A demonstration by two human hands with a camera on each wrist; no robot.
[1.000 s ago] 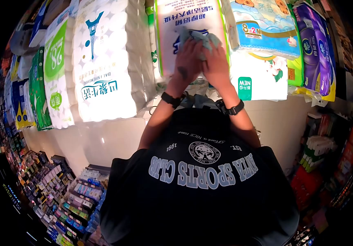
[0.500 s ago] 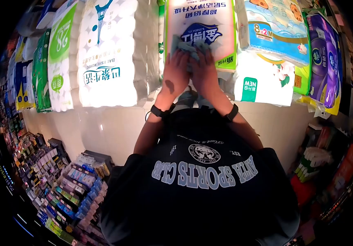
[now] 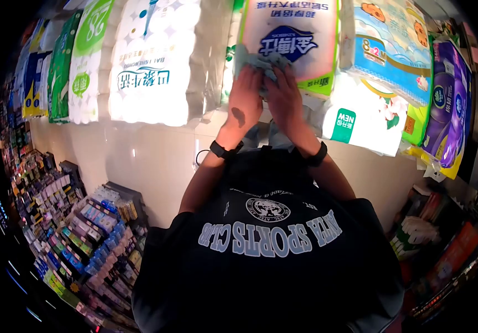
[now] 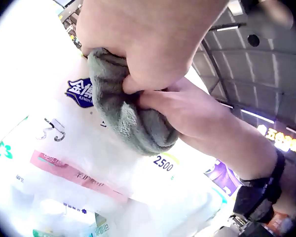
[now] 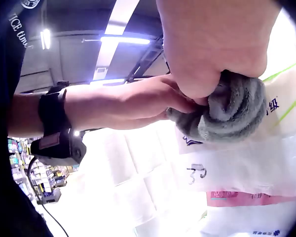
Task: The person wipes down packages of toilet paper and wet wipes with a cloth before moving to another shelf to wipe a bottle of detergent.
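A bunched grey-green cloth [image 3: 262, 62] lies against a white plastic-wrapped paper pack [image 3: 311, 66] with a dark blue logo, near its left side. From the left, my left hand [image 3: 244, 100] grips the cloth. My right hand [image 3: 285, 102] holds it too, right beside the left. In the left wrist view, the cloth [image 4: 133, 123] bulges in thick folds under both hands, with the thumbs pressed into it. The right wrist view shows the cloth [image 5: 227, 111] folded beneath my right hand [image 5: 212, 44]. Most fingers are hidden in the wrist views.
Left of the pack stands a tall white tissue pack [image 3: 156, 89] with a green pack [image 3: 64, 72] farther left. To the right are a blue bear-print pack [image 3: 389, 53] and a purple pack [image 3: 444, 100]. Shelves of small goods [image 3: 94, 222] stand behind on the left.
Both hands and the cloth have shifted left and toward the body across the pack, uncovering its blue logo. The head view has swung, so the packs sit farther right.
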